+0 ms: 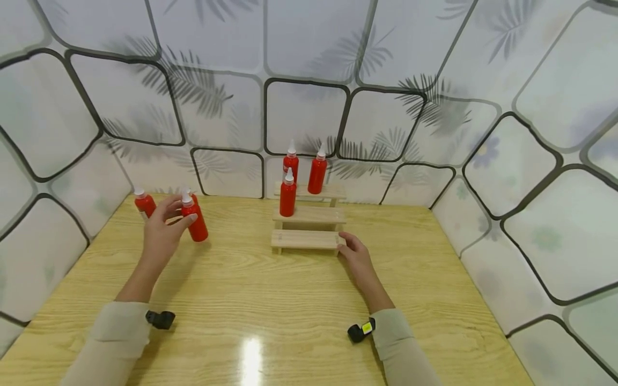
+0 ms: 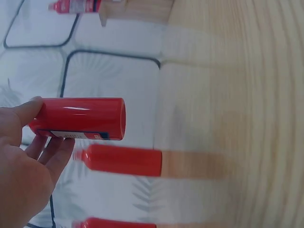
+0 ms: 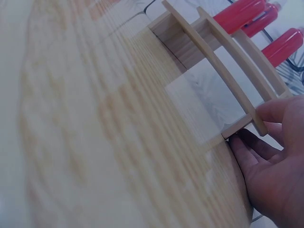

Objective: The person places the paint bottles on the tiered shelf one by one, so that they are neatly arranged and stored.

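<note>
My left hand (image 1: 163, 231) holds a red squeeze bottle (image 2: 80, 116) with a white nozzle, thumb on one side and fingers on the other. In the left wrist view its base is raised off the table. My right hand (image 1: 358, 260) grips the right end of the lowest step of a three-step wooden rack (image 1: 304, 239), thumb and fingers around the board's end and leg. One red bottle (image 1: 287, 199) stands on the middle step. Two more, a left bottle (image 1: 291, 162) and a right bottle (image 1: 317, 176), stand on the top step.
Left of my left hand a red bottle (image 1: 145, 203) stands on the wooden table (image 1: 232, 300). Another bottle (image 2: 126, 160) stands behind the held one, mostly hidden in the head view. Patterned walls (image 1: 222, 107) enclose the table's back and sides.
</note>
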Motion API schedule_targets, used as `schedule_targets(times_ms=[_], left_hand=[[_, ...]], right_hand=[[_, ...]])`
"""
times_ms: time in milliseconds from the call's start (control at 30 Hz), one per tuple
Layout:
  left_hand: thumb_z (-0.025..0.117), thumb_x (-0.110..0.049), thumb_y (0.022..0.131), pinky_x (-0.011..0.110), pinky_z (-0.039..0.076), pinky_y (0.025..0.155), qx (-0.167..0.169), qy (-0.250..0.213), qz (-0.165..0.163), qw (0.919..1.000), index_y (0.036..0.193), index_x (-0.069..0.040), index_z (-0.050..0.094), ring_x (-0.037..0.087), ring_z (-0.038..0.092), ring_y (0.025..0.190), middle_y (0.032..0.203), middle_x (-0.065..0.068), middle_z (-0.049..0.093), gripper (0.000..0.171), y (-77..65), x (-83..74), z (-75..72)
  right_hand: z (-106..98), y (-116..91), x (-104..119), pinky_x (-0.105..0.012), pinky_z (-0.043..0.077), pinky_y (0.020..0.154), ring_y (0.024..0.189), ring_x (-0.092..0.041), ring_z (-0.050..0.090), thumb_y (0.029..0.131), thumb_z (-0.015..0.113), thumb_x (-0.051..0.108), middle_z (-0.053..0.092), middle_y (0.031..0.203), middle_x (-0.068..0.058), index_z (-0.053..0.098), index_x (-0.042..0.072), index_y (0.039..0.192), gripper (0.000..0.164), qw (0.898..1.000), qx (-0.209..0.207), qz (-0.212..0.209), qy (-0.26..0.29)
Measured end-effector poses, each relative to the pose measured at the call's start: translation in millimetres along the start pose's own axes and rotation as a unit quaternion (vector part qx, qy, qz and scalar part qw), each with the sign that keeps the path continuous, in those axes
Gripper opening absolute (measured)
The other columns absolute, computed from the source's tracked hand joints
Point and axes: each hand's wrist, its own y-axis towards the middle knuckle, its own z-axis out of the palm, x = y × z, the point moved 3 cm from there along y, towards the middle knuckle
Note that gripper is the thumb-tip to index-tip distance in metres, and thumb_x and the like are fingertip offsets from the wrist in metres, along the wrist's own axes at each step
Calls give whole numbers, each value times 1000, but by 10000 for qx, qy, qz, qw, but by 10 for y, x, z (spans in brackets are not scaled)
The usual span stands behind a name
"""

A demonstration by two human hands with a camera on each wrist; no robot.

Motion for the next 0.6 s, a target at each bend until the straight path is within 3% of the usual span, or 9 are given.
schedule_targets(times_ms=[133, 300, 433, 600], left_hand=[[73, -21, 94, 7, 46, 91, 297, 41, 258, 9992, 144, -10, 52, -4, 54, 105, 129, 5, 61, 56, -52, -159, 173], [71, -22, 96, 8, 47, 92, 789, -169, 412, 9959, 146, -12, 51, 13, 58, 114, 139, 13, 60, 55, -77, -281, 456], [73, -23, 95, 25, 52, 100, 1015, -469, 438, 9928, 143, -15, 52, 20, 58, 116, 138, 11, 61, 53, -65, -382, 701], [73, -21, 94, 47, 50, 106, 1184, -742, 535, 9887, 142, -13, 53, 28, 58, 119, 135, 12, 61, 52, -70, -529, 989]], right_hand=[[1, 12, -20, -45, 32, 121, 151, -26, 29, 101, 60, 13, 42, 157, -12, 56, 6, 141, 41, 10000, 16, 10, 34], [-17, 34, -49, -44, 31, 122, 152, -26, 28, 100, 61, 13, 41, 158, -13, 56, 6, 141, 41, 10000, 17, 19, 46], [-24, 24, -41, -45, 30, 122, 152, -28, 27, 100, 61, 13, 40, 158, -13, 56, 6, 141, 41, 10000, 7, -27, -15], [-6, 6, -21, -45, 31, 122, 152, -28, 28, 101, 60, 13, 41, 158, -12, 56, 7, 141, 41, 10000, 3, -10, -27]])
